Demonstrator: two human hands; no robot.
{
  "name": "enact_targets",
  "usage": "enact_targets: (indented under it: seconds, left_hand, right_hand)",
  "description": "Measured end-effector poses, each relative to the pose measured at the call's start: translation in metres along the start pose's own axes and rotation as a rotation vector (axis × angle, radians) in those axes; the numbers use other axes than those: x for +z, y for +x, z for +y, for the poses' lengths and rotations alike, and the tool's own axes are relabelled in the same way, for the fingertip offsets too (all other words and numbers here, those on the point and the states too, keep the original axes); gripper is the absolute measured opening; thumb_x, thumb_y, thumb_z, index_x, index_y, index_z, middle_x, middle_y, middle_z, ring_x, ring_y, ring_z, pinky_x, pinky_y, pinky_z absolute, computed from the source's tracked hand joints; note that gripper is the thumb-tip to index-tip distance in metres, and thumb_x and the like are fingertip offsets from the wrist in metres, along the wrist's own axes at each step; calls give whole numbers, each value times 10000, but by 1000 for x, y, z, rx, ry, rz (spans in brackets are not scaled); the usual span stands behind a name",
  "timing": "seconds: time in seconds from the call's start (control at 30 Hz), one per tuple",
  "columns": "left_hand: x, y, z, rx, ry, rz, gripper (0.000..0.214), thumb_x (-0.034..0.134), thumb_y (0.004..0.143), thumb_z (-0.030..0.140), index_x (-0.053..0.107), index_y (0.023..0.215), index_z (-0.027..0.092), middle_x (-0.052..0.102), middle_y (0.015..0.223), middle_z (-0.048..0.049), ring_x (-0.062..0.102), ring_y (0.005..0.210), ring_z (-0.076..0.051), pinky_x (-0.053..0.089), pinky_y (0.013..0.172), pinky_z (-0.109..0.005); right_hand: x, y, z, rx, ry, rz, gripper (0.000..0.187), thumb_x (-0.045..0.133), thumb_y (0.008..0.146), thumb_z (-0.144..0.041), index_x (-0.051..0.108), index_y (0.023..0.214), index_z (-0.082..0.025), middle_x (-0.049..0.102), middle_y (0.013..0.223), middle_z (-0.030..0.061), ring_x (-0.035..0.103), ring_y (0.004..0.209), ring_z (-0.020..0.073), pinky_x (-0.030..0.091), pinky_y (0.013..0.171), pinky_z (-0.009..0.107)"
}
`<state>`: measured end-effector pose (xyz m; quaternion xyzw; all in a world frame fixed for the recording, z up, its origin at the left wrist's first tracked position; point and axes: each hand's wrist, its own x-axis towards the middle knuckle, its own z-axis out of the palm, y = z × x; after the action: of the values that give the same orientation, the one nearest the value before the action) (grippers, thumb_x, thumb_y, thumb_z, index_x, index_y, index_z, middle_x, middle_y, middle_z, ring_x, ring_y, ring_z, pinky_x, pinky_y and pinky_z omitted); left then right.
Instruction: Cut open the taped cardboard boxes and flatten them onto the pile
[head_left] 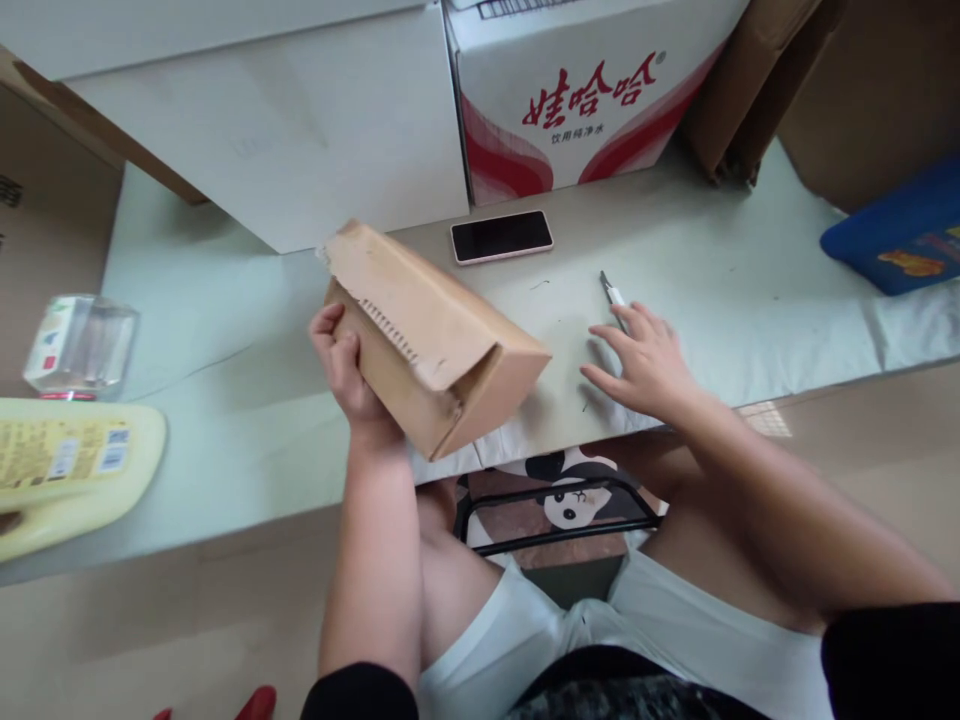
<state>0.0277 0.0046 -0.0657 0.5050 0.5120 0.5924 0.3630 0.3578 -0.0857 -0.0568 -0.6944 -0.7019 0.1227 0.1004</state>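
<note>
My left hand is closed on the left edge of a small brown cardboard box, which it holds tilted above the near edge of the pale table. The box's top flap is torn open along a perforated strip. My right hand lies flat on the table with fingers spread, holding nothing. Just beyond its fingertips lies a small utility knife. A black smartphone lies flat on the table behind the box.
A white carton with red lettering and a plain white box stand at the back. Brown cardboard leans at the right beside a blue item. A clear plastic packet and a yellow bottle lie at the left.
</note>
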Motion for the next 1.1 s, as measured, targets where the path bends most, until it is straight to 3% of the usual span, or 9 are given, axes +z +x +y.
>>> enact_targets:
  seconds: [0.1,0.2,0.37,0.6,0.7,0.77,0.83,0.93,1.1]
  left_hand:
    - [10,-5,4,-302,-194,-42,721,817,664,537,499,1277,331,603,1372,-80,643,1194,-280,568,946,-429]
    - [25,-17,13,-458,-350,-200,607,766,696,644,657,1163,271,671,1335,-91,668,1184,-291,571,936,-424]
    - [29,-22,12,-415,-299,-169,547,755,705,659,701,1060,246,761,1116,-74,682,1179,-291,564,927,-395]
    - [14,-12,9,-388,-296,2,514,805,682,511,633,1091,253,737,1080,-70,708,971,-221,548,762,-314]
    - [13,-12,13,-491,-398,9,551,806,656,518,653,1103,234,737,1070,-77,698,855,-190,504,624,-268]
    - [14,-12,16,-501,-392,-69,510,775,678,557,685,1020,190,734,1005,-88,696,837,-189,495,611,-263]
    - [15,-13,19,-433,-376,-133,479,773,692,555,692,981,182,729,958,-85,704,870,-207,513,655,-275]
    - [16,-16,25,-348,-436,-190,512,829,646,530,679,1034,232,734,1060,-74,707,957,-234,535,709,-292]
    - [17,-22,25,-380,-454,-395,894,885,632,514,481,1423,415,603,1472,-36,646,1240,-272,546,918,-351]
  right_hand:
    - [1,-7,-15,-241,248,-73,580,497,937,-586,631,1323,-175,632,1403,196,534,1372,405,444,1118,605]
    - [5,-14,-26,-329,419,-40,713,482,938,-659,523,1448,-164,609,1435,215,598,1299,393,508,1064,588]
    - [16,-18,-26,-288,672,-83,997,579,926,-618,34,1654,-210,515,1537,214,578,1380,337,506,1116,549]
    - [14,-10,-22,-190,842,179,1028,474,925,-746,-122,1634,-302,482,1561,185,582,1381,311,538,1071,552]
    - [15,-7,-18,-213,891,161,893,486,917,-756,219,1626,-282,578,1474,176,630,1307,334,546,1053,564]
    - [18,-8,-16,-238,856,88,759,644,865,-691,526,1455,-228,656,1366,170,642,1276,349,526,1094,552]
    - [20,-10,-17,-254,810,-4,584,743,828,-594,668,1256,-204,718,1236,150,670,1215,336,533,1098,517]
    - [20,-11,-21,-213,807,-19,417,720,848,-554,711,1088,-213,747,1100,126,709,1085,296,584,1008,474]
    - [9,-6,-24,68,653,166,389,775,754,-564,629,710,-206,647,650,54,623,629,204,543,628,375]
